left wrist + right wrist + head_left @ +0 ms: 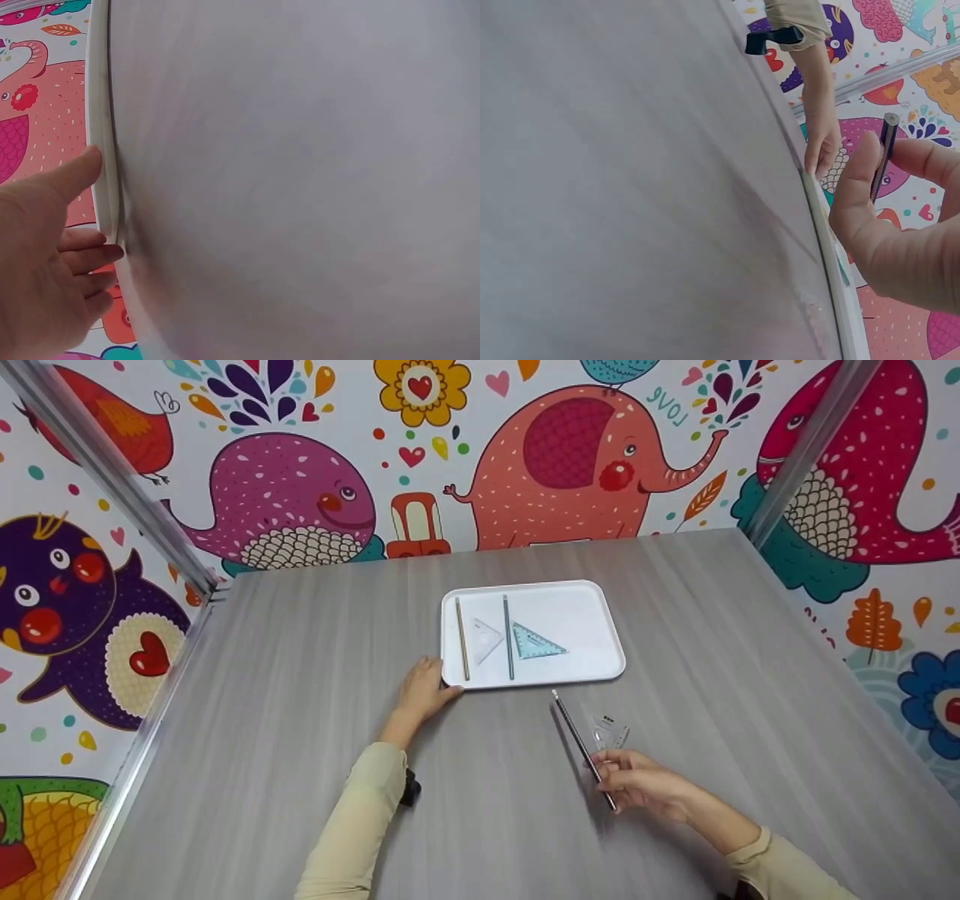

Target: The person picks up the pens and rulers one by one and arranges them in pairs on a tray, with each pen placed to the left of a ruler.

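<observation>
A white tray (589,664) lies on the table. My left hand (421,688) is at its near left corner; in the left wrist view its thumb (79,171) touches the tray rim (103,127) and the fingers lie loosely beside it. My right hand (641,784) pinches a dark pencil (576,735) between thumb and fingers, tilted, apart from the tray. A clear set square (611,733) lies on the table just beyond that hand. On the tray are a gold pencil (462,641), a clear set square (487,640), a dark green pencil (509,641) and a teal set square (537,643).
The grey table (300,660) reaches back to a wall with cartoon animals (570,472). Metal posts (142,502) stand at the table's back corners. The tray's right part holds no things.
</observation>
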The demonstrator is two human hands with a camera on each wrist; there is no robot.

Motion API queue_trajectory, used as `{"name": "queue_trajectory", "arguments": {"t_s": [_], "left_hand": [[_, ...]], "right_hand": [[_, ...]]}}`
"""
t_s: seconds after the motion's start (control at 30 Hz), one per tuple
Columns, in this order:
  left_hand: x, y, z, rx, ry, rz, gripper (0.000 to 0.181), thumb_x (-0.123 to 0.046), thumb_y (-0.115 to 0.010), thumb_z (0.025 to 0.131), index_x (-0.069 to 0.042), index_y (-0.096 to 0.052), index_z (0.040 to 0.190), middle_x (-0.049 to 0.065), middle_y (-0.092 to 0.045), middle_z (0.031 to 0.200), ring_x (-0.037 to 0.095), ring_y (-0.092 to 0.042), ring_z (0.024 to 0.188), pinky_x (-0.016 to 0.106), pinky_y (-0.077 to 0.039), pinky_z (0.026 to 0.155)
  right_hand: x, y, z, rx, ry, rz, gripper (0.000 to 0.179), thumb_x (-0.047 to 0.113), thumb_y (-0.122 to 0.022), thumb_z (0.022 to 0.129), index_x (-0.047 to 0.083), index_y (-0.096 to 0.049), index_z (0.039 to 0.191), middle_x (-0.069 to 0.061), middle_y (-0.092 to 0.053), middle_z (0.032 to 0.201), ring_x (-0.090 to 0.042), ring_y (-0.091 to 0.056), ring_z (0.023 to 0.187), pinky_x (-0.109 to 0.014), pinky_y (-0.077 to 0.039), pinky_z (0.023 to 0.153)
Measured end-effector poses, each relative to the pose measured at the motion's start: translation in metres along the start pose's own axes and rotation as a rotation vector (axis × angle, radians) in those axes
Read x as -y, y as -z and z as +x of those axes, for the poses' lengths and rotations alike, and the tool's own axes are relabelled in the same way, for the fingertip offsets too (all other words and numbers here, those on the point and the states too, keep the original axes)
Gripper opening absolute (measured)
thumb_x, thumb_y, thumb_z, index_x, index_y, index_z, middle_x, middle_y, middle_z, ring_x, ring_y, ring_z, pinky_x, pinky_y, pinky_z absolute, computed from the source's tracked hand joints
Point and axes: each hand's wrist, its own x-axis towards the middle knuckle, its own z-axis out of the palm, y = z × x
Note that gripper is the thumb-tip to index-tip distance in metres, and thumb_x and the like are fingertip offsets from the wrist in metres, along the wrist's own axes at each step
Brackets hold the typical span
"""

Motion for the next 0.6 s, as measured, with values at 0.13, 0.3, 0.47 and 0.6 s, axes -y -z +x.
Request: {"name": "queue_trajectory", "arguments": {"t_s": [0.13,0.3,0.47,0.6], "left_hand": [[0.0,-0.001,0.0,-0.004,0.0,-0.009,0.052,-0.029,-0.067,0.08,0.006,-0.053,0.115,0.025,-0.052,0.121,0.038,-0.041,0.121,0.045,-0.031,0.102],[0.001,-0.002,0.001,-0.008,-0.005,-0.003,0.05,-0.029,-0.068,0.08,0.007,-0.054,0.112,0.025,-0.054,0.119,0.038,-0.042,0.119,0.045,-0.032,0.101],[-0.001,0.0,0.0,0.022,0.021,0.004,0.053,-0.03,-0.066,0.082,0.006,-0.051,0.118,0.025,-0.05,0.125,0.038,-0.037,0.125,0.043,-0.026,0.106],[-0.002,0.001,-0.001,0.027,0.025,-0.004,0.053,-0.03,-0.065,0.082,0.005,-0.051,0.12,0.024,-0.049,0.127,0.038,-0.035,0.127,0.043,-0.025,0.107]], "right_hand": [[0.006,0.001,0.002,0.011,0.017,0.032,0.032,0.001,-0.052,0.082,-0.001,-0.043,0.113,0.004,-0.05,0.081,-0.005,-0.056,0.07,-0.023,-0.049,0.061],[0.014,0.004,0.007,0.03,0.032,0.078,0.032,0.0,-0.054,0.082,0.001,-0.044,0.113,0.005,-0.054,0.085,-0.005,-0.057,0.072,-0.021,-0.049,0.064],[0.026,0.008,0.016,-0.013,0.053,0.042,0.038,0.002,-0.055,0.083,-0.003,-0.04,0.117,0.004,-0.054,0.087,-0.006,-0.056,0.074,-0.02,-0.048,0.063],[0.037,0.01,0.027,-0.057,0.072,0.018,0.038,0.001,-0.054,0.084,-0.004,-0.038,0.118,0.003,-0.052,0.088,-0.006,-0.054,0.071,-0.02,-0.047,0.061]]}}
